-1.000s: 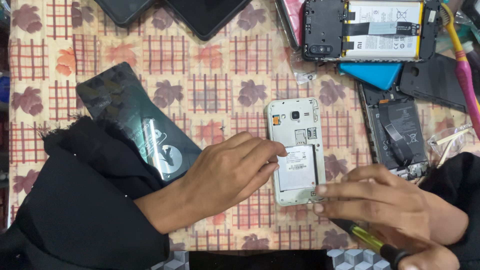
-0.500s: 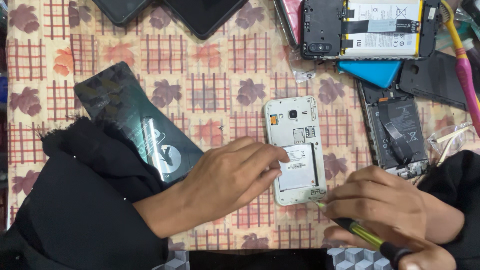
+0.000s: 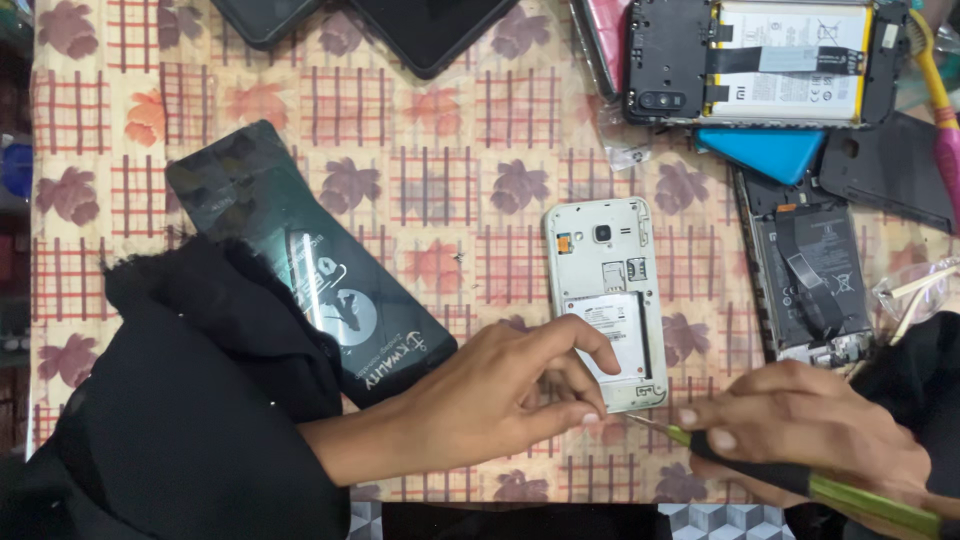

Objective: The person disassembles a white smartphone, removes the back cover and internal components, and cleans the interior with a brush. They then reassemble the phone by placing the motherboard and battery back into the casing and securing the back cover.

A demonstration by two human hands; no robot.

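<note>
head view: a table under a patterned cloth (image 3: 420, 200) with red checks and purple leaves; little of the room shows beyond its edges. the white phone (image 3: 606, 300), back cover off, lies flat just ahead of both hands, long axis running away from the person, camera end far, bottom end near. the left hand (image 3: 500, 395) rests fingers on its lower left edge, holding it down. the right hand (image 3: 800, 435) is clenched around a screwdriver (image 3: 800, 480), tip at the phone's bottom corner. a dark phone (image 3: 790, 60) lies opened well beyond the right hand.
</note>
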